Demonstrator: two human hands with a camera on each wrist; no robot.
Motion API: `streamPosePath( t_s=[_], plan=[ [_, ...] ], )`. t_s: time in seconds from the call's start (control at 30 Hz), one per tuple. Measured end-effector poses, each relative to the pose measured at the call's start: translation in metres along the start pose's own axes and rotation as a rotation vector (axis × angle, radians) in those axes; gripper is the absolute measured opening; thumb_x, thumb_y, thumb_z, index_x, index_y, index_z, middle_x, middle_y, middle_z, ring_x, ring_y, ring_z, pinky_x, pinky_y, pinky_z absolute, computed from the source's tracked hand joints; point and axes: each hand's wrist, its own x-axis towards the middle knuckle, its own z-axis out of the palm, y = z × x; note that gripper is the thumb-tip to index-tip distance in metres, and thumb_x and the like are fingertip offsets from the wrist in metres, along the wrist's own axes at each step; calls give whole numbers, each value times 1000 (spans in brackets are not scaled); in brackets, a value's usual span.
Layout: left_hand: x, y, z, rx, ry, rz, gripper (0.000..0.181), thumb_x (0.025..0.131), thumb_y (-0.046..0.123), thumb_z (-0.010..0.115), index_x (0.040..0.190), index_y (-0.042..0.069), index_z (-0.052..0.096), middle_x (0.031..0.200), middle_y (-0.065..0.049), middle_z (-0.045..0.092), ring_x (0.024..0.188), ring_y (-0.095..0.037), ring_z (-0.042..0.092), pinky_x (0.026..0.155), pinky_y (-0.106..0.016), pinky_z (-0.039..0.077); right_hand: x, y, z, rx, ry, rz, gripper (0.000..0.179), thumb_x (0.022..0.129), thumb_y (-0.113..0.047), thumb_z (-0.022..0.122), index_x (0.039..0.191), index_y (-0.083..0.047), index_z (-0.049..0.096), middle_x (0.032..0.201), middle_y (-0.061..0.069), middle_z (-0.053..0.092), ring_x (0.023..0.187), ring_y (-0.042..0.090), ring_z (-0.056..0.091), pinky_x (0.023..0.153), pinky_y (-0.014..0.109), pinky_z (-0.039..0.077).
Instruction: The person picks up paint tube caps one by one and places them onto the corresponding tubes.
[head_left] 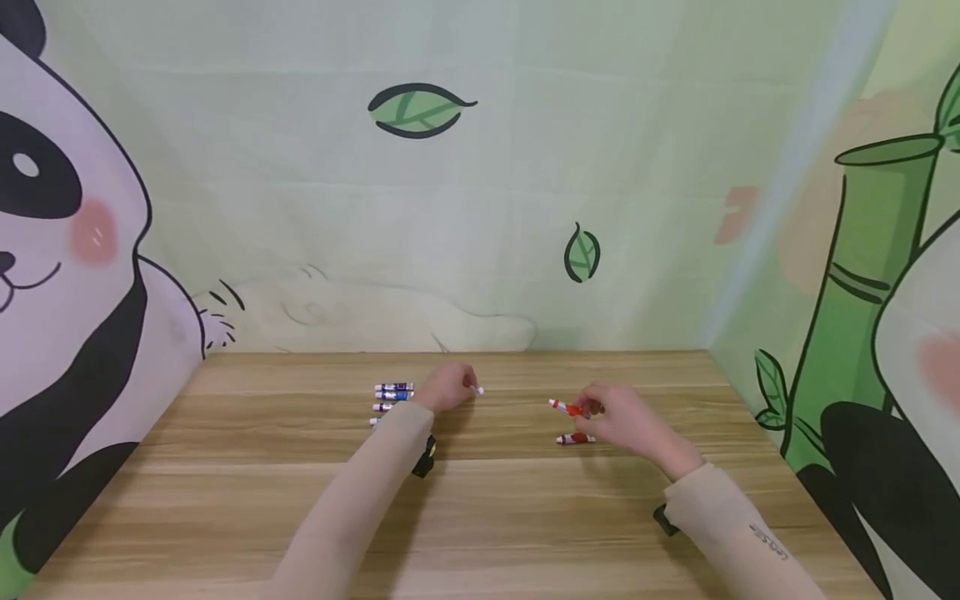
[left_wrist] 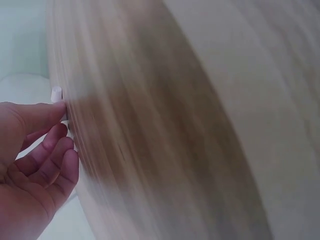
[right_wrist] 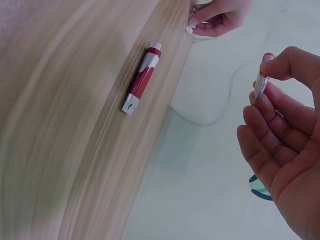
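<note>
My left hand (head_left: 447,388) is low over the back of the table, pinching what looks like a paint tube; only its white cap (left_wrist: 56,93) sticks out past the thumb, and the fingers hide the rest. On the right, my right hand (head_left: 626,421) holds an orange-red and white paint tube (head_left: 564,407) between thumb and fingertips, raised off the wood. Just below that hand lies a dark red and white paint tube (right_wrist: 142,80), its white cap pointing left in the head view.
Several blue and purple paint tubes (head_left: 393,387) lie in a column left of my left hand, partly covered by my wrist and sleeve. The wooden table (head_left: 487,517) ends at a cloth backdrop (head_left: 517,167) printed with pandas, leaves and bamboo.
</note>
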Motion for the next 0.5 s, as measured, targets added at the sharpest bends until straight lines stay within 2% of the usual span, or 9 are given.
streamPosePath(
  t_s=[0.23, 0.5],
  plan=[
    [-3, 0, 0, -11, 13, -10, 7, 93, 4, 68, 100, 3, 71, 98, -10, 69, 95, -25, 63, 91, -41, 52, -1, -3, 0, -1, -5, 27, 16, 86, -15, 73, 99, -7, 72, 88, -3, 66, 80, 13, 58, 72, 33, 52],
    [-3, -5, -8, -61, 22, 20, 8, 96, 4, 65, 103, 3, 68, 100, -10, 67, 93, -24, 62, 86, -40, 53, 2, -4, -4, 10, -13, 36, 17, 88, -15, 73, 102, -6, 72, 91, -1, 67, 84, 15, 60, 76, 37, 53]
  ],
)
